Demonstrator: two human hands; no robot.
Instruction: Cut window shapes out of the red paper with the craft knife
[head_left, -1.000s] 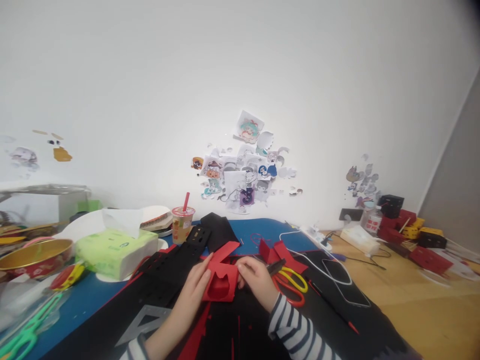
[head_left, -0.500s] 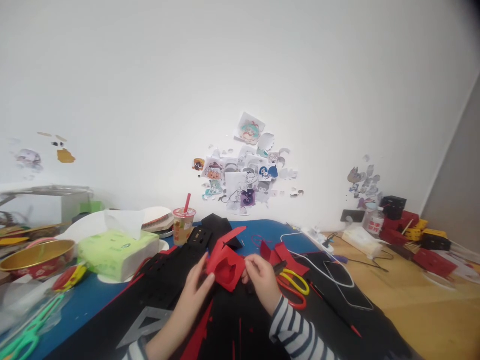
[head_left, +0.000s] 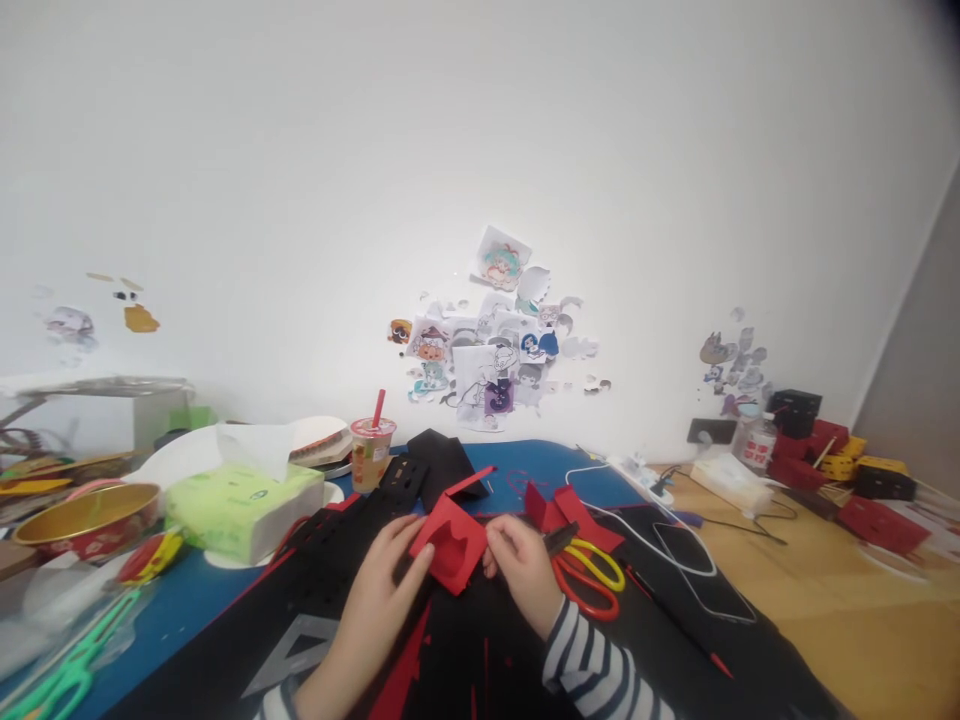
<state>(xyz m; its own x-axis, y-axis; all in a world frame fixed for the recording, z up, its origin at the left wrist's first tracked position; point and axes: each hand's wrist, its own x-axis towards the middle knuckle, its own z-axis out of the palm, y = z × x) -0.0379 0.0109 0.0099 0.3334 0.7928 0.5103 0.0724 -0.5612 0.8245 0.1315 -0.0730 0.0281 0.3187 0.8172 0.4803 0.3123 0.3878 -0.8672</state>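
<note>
My left hand (head_left: 384,585) is closed on a folded red paper piece (head_left: 463,535), thumb on its near left side. A cut-out with a jagged edge shows in the face toward me, and a narrow red strip sticks up behind. At the paper's right corner, my right hand (head_left: 523,568) has its thumb and fingers pinched together. Its lower fingers curl under, and what is beneath them is hidden. Right beside that hand lie scissors (head_left: 585,592) with red and yellow handles. More folded red paper (head_left: 574,515) rests just behind them.
Black sheets (head_left: 330,560) and a clear set square (head_left: 296,645) lie left. Behind stand a drink cup (head_left: 372,455) and a tissue box (head_left: 247,510). Green scissors (head_left: 75,665) and a bowl (head_left: 90,520) are far left. A white cable (head_left: 637,520), phone (head_left: 709,580) and red-tipped pencil (head_left: 679,625) lie right.
The red paper has turned in my left hand, so its upright flap shows narrower and lower. My right hand stays at its right corner. The whole view has shifted slightly.
</note>
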